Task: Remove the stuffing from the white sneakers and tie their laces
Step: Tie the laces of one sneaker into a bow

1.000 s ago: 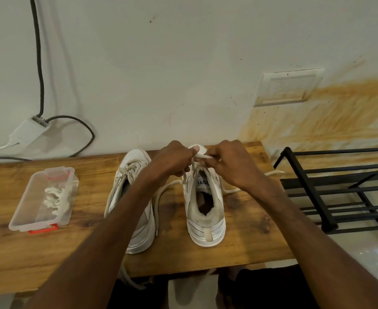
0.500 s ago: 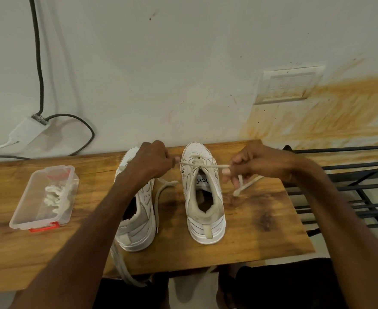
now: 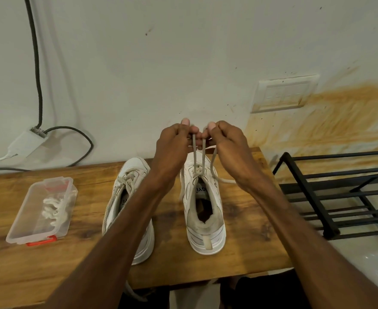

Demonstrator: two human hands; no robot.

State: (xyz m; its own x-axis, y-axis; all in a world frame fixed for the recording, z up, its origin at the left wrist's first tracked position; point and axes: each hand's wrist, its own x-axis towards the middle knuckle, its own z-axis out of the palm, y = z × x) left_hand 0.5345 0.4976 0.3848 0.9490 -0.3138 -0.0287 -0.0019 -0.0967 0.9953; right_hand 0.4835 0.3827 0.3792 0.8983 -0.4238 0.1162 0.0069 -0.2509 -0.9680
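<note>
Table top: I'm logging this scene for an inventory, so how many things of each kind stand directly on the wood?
White sneakers: 2
Clear plastic container: 1
Total: 3

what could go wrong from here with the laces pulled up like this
The left hand and right hand pinch the lace strands high above the right sneaker; a harder pull might lift or tip it. The left sneaker sits under the left forearm, and its loose lace hangs over the table edge, so a snag might drag it off.
</note>
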